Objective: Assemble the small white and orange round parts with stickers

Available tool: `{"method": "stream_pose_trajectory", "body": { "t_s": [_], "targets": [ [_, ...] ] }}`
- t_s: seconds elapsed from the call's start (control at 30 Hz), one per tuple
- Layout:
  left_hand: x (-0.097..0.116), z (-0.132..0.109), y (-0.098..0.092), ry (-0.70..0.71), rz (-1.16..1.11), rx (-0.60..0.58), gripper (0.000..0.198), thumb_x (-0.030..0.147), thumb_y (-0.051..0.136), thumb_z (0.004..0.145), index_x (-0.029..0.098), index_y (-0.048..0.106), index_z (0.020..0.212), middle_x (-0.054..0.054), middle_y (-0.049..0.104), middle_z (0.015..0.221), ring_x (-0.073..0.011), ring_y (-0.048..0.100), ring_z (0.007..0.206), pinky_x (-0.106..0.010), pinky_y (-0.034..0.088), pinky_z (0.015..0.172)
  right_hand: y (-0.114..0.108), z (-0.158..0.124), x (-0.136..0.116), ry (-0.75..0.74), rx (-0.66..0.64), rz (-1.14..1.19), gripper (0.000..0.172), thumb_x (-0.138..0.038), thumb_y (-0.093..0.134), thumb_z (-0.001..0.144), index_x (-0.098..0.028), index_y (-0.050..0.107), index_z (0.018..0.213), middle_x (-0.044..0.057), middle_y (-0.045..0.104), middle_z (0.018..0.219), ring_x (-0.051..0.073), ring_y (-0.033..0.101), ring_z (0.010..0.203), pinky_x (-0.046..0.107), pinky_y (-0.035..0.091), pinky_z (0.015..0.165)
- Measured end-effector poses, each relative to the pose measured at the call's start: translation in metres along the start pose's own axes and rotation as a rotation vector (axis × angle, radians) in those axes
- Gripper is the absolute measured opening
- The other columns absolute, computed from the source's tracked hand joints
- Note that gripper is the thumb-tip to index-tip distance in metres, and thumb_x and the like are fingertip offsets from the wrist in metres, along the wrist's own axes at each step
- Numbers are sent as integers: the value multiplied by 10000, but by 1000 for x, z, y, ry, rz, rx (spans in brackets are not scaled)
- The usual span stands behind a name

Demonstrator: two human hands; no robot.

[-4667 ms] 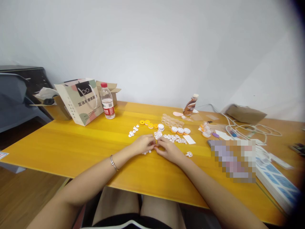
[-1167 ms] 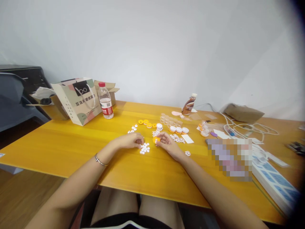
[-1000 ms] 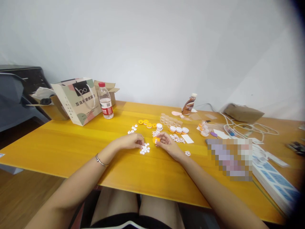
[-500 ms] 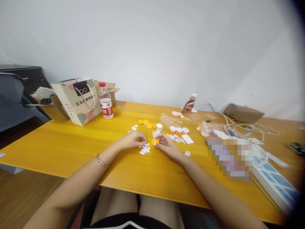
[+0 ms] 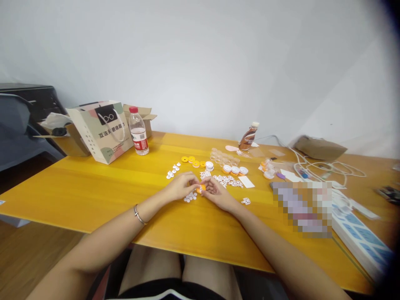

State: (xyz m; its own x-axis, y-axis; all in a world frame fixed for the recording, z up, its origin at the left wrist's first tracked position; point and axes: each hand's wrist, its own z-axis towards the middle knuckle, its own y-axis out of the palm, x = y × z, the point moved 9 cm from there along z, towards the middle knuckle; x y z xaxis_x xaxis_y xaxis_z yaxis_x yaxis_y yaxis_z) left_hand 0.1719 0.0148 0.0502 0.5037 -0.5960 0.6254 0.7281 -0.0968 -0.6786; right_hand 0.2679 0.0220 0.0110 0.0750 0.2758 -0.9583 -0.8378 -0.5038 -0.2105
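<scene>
My right hand (image 5: 218, 193) holds an orange round part (image 5: 201, 188) between thumb and fingers, just above the table. White bits show on the part's face. From the other side my left hand (image 5: 185, 186) brings its pinched fingertips against the part; whatever lies between them is hidden. Under and in front of the left hand lies a heap of small white discs (image 5: 190, 197), partly covered by it. More small white pieces (image 5: 173, 170) are spread behind the left hand. White lattice-like pieces (image 5: 229, 181) lie beyond the right hand.
Yellow rings (image 5: 188, 159) and white-and-orange round parts (image 5: 235, 171) stand in a row behind the hands, before a clear plastic tray (image 5: 223, 157). A water bottle (image 5: 139, 135), paper bag (image 5: 109, 137) and coffee bottle (image 5: 248, 137) stand farther back. Cables (image 5: 315, 164) and a pixelated area lie right.
My left hand has moved right, from over the small white discs to the orange part, and its fingertips now meet it. My right hand stays almost in place, still holding the part.
</scene>
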Motion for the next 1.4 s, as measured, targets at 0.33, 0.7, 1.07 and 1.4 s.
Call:
{"method": "stream_pose_trajectory", "body": {
  "t_s": [0.33,0.7,1.07,1.4],
  "targets": [
    [-1,0,2,-16,3,40,81,214,565,739,144,562,699,-20,543,771,-123,523,755,-224,411,672,2,0,2,1,-16,-8,291,-342,603,735,-224,418,926,-20,513,772,103,529,679,279,423,674],
    [-20,-1,11,-197,-217,29,92,207,575,719,130,531,696,3,599,677,-90,546,614,-197,420,589,4,-2,1,4,-19,12,285,-329,611,726,-227,426,918,-26,507,752,103,526,661,281,429,656],
    [-21,-1,9,-184,-224,44,100,207,592,711,132,527,709,3,593,673,-93,545,620,-205,423,602,5,-2,3,17,-22,27,279,-316,613,729,-224,428,916,-31,508,748,96,524,655,270,418,653],
    [-30,-2,21,-215,-364,29,159,208,617,693,137,487,751,38,524,632,-55,474,544,-178,394,535,8,-4,-4,-7,-30,9,240,-333,613,728,-221,466,881,-16,522,762,99,524,662,268,438,650]
  ]
}}
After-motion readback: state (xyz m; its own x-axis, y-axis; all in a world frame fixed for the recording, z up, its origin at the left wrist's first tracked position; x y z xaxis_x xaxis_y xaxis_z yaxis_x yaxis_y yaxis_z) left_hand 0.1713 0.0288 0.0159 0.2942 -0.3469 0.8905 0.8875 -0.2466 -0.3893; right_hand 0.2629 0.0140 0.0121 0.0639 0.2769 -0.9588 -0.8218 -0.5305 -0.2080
